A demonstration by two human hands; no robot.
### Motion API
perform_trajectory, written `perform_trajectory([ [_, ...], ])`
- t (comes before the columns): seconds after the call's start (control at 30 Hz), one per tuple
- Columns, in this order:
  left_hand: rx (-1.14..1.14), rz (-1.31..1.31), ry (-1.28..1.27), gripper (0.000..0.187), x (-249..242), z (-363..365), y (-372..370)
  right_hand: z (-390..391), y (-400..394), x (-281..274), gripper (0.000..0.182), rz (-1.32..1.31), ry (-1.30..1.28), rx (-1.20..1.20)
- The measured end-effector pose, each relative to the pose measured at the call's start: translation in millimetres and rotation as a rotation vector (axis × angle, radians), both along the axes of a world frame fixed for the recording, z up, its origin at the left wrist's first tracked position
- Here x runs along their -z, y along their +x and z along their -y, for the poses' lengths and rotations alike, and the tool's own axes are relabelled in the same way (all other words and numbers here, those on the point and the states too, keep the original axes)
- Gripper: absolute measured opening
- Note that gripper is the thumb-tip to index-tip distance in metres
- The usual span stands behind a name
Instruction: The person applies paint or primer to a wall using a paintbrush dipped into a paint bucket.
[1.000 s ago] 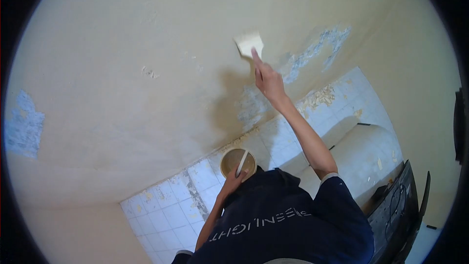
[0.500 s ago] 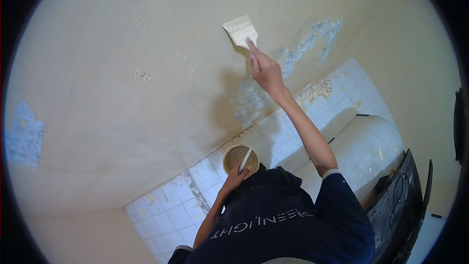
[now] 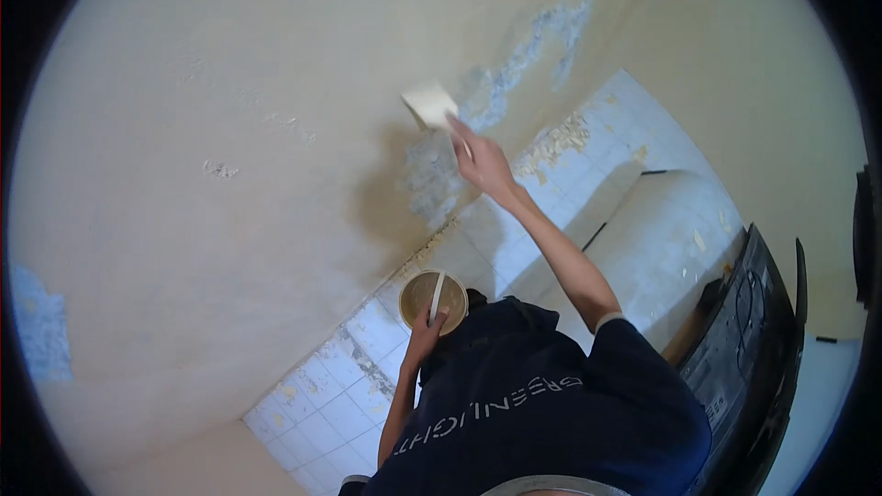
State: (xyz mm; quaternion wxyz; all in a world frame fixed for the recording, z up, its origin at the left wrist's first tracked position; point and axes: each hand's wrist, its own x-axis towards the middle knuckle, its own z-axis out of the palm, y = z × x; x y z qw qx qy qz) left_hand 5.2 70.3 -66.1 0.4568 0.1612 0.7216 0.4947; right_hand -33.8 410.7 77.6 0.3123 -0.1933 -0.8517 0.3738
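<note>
A wide, pale brush [image 3: 430, 107] lies against or close to the beige wall [image 3: 276, 55], just above a grey-blue peeled patch [image 3: 430, 179]. Its handle is in my right hand [image 3: 485, 163], with the fingers wrapped round it; whether the bristles touch the wall is not clear. Close to my waist, my left hand [image 3: 424, 335] holds a round tub [image 3: 409, 298] and a light flat stick [image 3: 437, 296] that lies across its opening. Brownish material shows inside the tub.
White floor tiles [image 3: 340, 413] run along the wall, with flakes [image 3: 560, 140] scattered by its base. To the right are a large pale rounded object [image 3: 666, 230] and a dark flat panel with a cable [image 3: 735, 358]. Another peeled patch [image 3: 41, 326] is at the far left.
The view has shifted, so the wall patches appear further left. My right hand and the brush have moved down towards the lower peeled patch. My left hand still holds the tub.
</note>
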Motion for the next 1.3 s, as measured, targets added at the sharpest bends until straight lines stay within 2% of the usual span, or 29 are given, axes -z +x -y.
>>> perform_trajectory([
  [0.1,0.077,-0.082,-0.054,0.066,6.7,-7.1,-10.1,5.1,-21.8,-69.6,0.048,-0.109,-0.052,0.008],
  [0.17,0.104,-0.075,-0.055,0.066,-1.3,-11.2,-17.5,8.1,-39.7,-82.4,0.052,-0.266,0.110,0.023],
  [0.2,0.132,-0.067,-0.050,0.067,-5.7,-14.7,-20.2,5.8,-50.7,-74.2,0.052,-0.261,0.108,0.019],
  [0.27,0.140,-0.070,-0.067,0.067,-30.7,-23.0,-25.6,9.0,-76.3,-34.4,0.051,-0.280,0.279,0.031],
  [0.3,0.153,-0.085,-0.086,0.067,-39.0,-20.8,-25.8,14.9,-78.2,-15.9,0.051,-0.281,0.271,0.012],
  [0.4,0.118,-0.238,-0.045,0.066,-24.0,-14.4,-18.5,17.7,-56.2,31.3,0.051,0.040,0.179,-0.015],
  [0.43,0.105,-0.239,-0.046,0.066,-25.0,-14.6,-14.8,17.8,-43.4,46.7,0.050,0.106,0.175,-0.033],
  [0.5,0.078,-0.107,-0.088,0.060,-28.4,-11.6,-11.6,12.5,-20.6,83.6,0.050,0.437,0.146,-0.094],
  [0.57,0.058,-0.141,-0.090,0.059,-38.5,-10.5,-13.9,11.7,13.6,144.3,0.048,0.439,-0.021,-0.093],
  [0.6,0.043,-0.188,-0.085,0.058,-42.2,-7.9,-14.7,22.3,37.5,166.2,0.048,0.339,-0.121,-0.027],
  [0.63,-0.004,-0.129,-0.102,0.060,-42.3,-5.9,-18.1,33.0,61.7,184.2,0.048,0.231,-0.210,0.036],
  [0.67,-0.018,-0.134,-0.099,0.060,-37.0,-0.6,-25.9,44.9,84.9,203.8,0.049,0.296,-0.294,0.135],
  [0.7,-0.104,-0.155,-0.011,0.056,-29.9,6.9,-29.3,55.1,113.2,224.9,0.050,0.218,-0.250,0.194],
  [0.73,-0.189,-0.169,0.074,0.052,-25.7,16.4,-34.2,67.7,138.3,242.1,0.048,0.259,-0.348,0.268],
  [0.77,-0.234,-0.185,0.029,0.046,-52.9,17.3,-37.0,80.0,165.1,263.5,0.045,0.292,-0.470,0.335],
  [0.87,-0.370,-0.214,0.079,0.037,-73.8,28.0,-53.1,100.6,228.3,290.5,0.040,0.338,-0.777,0.487],
  [0.9,-0.392,-0.211,0.072,0.037,-85.3,27.4,-55.2,99.9,234.5,287.6,0.040,0.352,-0.775,0.468],
  [0.97,-0.373,-0.237,0.090,0.033,-102.3,27.1,-56.3,102.5,250.1,272.2,0.037,0.237,-1.033,0.554],
  [1.0,-0.390,-0.233,0.076,0.033,-104.8,26.5,-54.7,101.4,252.7,265.8,0.037,0.256,-1.038,0.541],
  [1.07,-0.285,-0.451,0.116,0.032,-108.1,23.9,-50.6,87.4,239.1,252.0,0.036,0.230,-0.943,0.577],
  [1.1,-0.293,-0.362,0.012,0.031,-130.3,17.6,-43.4,81.2,230.7,238.4,0.036,0.185,-0.899,0.551],
  [1.2,-0.237,-0.386,0.038,0.030,-161.5,7.3,-32.6,55.8,203.1,208.6,0.038,0.152,-0.618,0.483],
  [1.3,-0.251,-0.379,0.063,0.026,-183.3,3.9,-24.5,49.3,170.1,134.7,0.039,0.138,-0.617,0.402],
])
